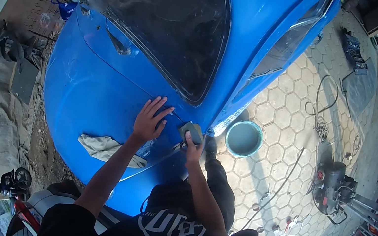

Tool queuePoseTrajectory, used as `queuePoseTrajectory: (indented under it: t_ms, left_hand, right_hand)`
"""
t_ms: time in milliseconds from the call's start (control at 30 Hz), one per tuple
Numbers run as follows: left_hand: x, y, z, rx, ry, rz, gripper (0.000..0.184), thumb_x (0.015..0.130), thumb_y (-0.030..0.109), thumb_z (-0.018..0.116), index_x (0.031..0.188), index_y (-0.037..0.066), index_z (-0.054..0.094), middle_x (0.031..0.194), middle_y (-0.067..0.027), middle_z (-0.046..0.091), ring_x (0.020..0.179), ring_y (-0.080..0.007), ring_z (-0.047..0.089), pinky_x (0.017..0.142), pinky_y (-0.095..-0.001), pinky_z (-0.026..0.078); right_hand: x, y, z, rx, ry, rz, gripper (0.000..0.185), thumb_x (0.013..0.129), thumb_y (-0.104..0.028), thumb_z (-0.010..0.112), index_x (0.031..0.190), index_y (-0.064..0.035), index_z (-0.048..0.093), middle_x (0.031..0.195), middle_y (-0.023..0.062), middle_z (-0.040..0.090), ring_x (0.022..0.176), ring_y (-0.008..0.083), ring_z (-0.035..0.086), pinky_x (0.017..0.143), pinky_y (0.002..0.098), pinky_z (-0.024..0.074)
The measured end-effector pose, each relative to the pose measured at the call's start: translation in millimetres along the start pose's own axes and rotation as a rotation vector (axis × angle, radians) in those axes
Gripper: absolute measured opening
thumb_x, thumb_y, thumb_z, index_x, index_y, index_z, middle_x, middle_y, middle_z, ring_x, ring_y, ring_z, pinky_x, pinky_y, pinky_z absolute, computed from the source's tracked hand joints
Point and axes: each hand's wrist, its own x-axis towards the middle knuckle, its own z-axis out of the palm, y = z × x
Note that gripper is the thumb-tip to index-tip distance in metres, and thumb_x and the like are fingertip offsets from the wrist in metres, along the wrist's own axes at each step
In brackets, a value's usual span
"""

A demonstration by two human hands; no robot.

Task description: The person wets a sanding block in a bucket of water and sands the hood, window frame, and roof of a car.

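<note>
A blue car body (pixel 87 96) fills the middle of the head view, its dark windshield (pixel 165 19) toward the top. My left hand (pixel 149 120) lies flat on the blue panel below the windshield, fingers spread. To its right, my right hand (pixel 193 150) grips a grey-green sanding block (pixel 191 132), thumb on top, against the panel near the windshield's lower corner. The block's underside is hidden. A crumpled beige cloth (pixel 108 149) rests on the panel left of my left forearm.
A teal bucket of greyish water (pixel 244 138) stands on the hexagonal paving (pixel 284 114), near my foot. Farther right are a black air compressor (pixel 335 187), a hose (pixel 318 109) and an open tool case (pixel 354 50). A motorcycle (pixel 29 206) is at lower left.
</note>
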Motion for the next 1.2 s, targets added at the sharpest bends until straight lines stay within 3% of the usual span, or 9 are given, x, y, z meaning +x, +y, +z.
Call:
queuePoseTrajectory:
  t_ms: [233,400,500,600,767,867,933,1067,1200]
  left_hand:
    - [-7,3,2,-0.016,0.032,0.016,0.049,0.092,0.020,0.056,0.142,0.021,0.059,0.156,-0.0124,0.044,0.145,-0.0337,0.040,0.119,-0.0532,0.029]
    - [-2,0,0,-0.018,0.051,0.042,0.050,0.092,0.018,0.056,0.142,0.022,0.058,0.156,-0.0119,0.044,0.145,-0.0331,0.040,0.119,-0.0530,0.029]
    - [-3,-4,5,-0.022,0.070,0.057,0.050,0.093,0.018,0.055,0.142,0.022,0.058,0.156,-0.0117,0.044,0.145,-0.0331,0.039,0.119,-0.0531,0.029]
    - [-3,-2,3,-0.041,0.080,0.065,0.046,0.096,0.017,0.052,0.141,0.019,0.059,0.156,-0.0126,0.044,0.146,-0.0338,0.038,0.119,-0.0536,0.028]
    - [-3,-5,5,-0.020,0.108,0.079,0.047,0.095,0.019,0.052,0.142,0.021,0.059,0.156,-0.0119,0.044,0.145,-0.0332,0.040,0.119,-0.0530,0.029]
    - [-8,-6,7,-0.017,0.107,0.081,0.047,0.096,0.018,0.051,0.142,0.020,0.059,0.156,-0.0123,0.044,0.145,-0.0337,0.040,0.120,-0.0528,0.029]
    - [-5,-4,8,-0.014,0.112,0.094,0.046,0.096,0.018,0.050,0.142,0.019,0.059,0.156,-0.0127,0.044,0.145,-0.0341,0.040,0.120,-0.0527,0.029]
    - [-8,-5,5,-0.009,0.121,0.106,0.046,0.096,0.017,0.049,0.141,0.017,0.059,0.156,-0.0137,0.044,0.145,-0.0350,0.039,0.120,-0.0525,0.028]
    - [-6,-9,10,-0.053,0.131,0.102,0.045,0.096,0.016,0.048,0.139,0.015,0.061,0.156,-0.0140,0.044,0.146,-0.0354,0.039,0.120,-0.0527,0.028]
  right_hand:
    - [27,17,28,-0.395,0.298,-0.197,0.148,0.059,-0.055,0.095,0.150,0.0210,0.007,0.146,0.0325,0.042,0.137,0.0390,0.046,0.115,0.0424,0.0344]
    - [9,0,3,-0.204,-0.024,-0.077,0.148,0.056,-0.063,0.092,0.152,0.0189,0.015,0.154,0.0321,0.035,0.144,0.0377,0.039,0.117,0.0415,0.0329]
    - [-3,-2,12,-0.323,0.176,-0.079,0.150,0.053,-0.067,0.091,0.155,0.0128,0.017,0.158,0.0313,0.030,0.146,0.0379,0.037,0.118,0.0421,0.0320]
    - [12,20,20,-0.320,0.405,-0.057,0.143,0.054,-0.055,0.097,0.155,0.0112,0.020,0.150,0.0268,0.044,0.137,0.0323,0.048,0.114,0.0383,0.0379]
    - [8,20,19,-0.385,0.429,-0.111,0.162,0.047,-0.074,0.090,0.158,0.0082,0.004,0.160,0.0392,0.011,0.150,0.0479,0.020,0.123,0.0464,0.0254]
    - [-24,4,32,-0.783,0.627,-0.453,0.135,0.064,-0.068,0.085,0.158,0.0009,0.017,0.163,0.0304,0.016,0.150,0.0494,0.021,0.120,0.0520,0.0291]
    - [-27,6,32,-0.874,0.567,-0.855,0.103,0.083,-0.057,0.076,0.155,-0.0008,0.029,0.162,0.0277,0.021,0.149,0.0502,0.022,0.117,0.0527,0.0335]
    - [-43,39,56,-0.734,0.306,-0.671,0.088,0.098,-0.052,0.058,0.156,0.0037,0.021,0.162,0.0323,0.015,0.148,0.0503,0.024,0.118,0.0487,0.0328]
    - [-14,61,79,-0.662,0.261,-0.432,0.104,0.098,-0.062,0.049,0.158,0.0057,-0.003,0.163,0.0358,-0.003,0.153,0.0490,0.006,0.124,0.0481,0.0174]
